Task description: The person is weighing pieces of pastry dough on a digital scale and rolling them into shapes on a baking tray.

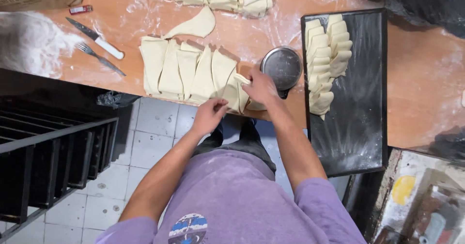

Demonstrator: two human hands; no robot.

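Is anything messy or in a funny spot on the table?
Yes. Flour lies spilled in a loose heap at the table's left end, beside a knife and fork. One curved dough piece sits alone, apart from the neat row of dough triangles.

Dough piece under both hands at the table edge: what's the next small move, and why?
Probably roll that dough piece up under the right hand while the left hand steadies its near end. Its top corner is already folded over, and shaped rolls sit in two rows on the black tray beside it, while flat cut pieces wait alongside.
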